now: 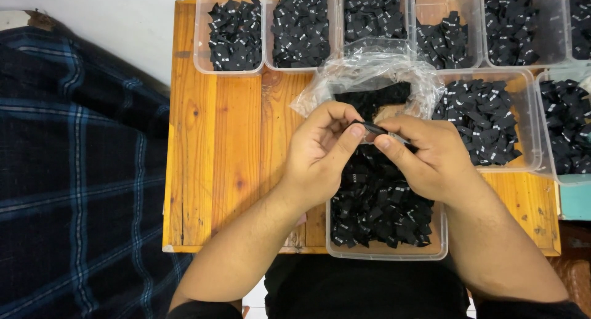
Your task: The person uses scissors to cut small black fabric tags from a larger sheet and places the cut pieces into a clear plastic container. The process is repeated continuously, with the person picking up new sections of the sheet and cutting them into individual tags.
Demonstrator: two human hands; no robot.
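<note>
A wooden table (215, 140) bears clear plastic tubs (234, 36) heaped with small black fabric labels (480, 119). Over the nearest tub (385, 248), beside a crumpled clear bag (369, 72), the left hand (317, 149) and right hand (431, 156) each pinch an end of one black label (377, 130) between thumb and fingertips.

Both forearms are bare, the left hand (320, 149) and right hand (431, 159) ungloved, above dark black clothing.

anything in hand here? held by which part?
A small black fabric label, pinched at its two ends between left hand and right hand fingertips.
</note>
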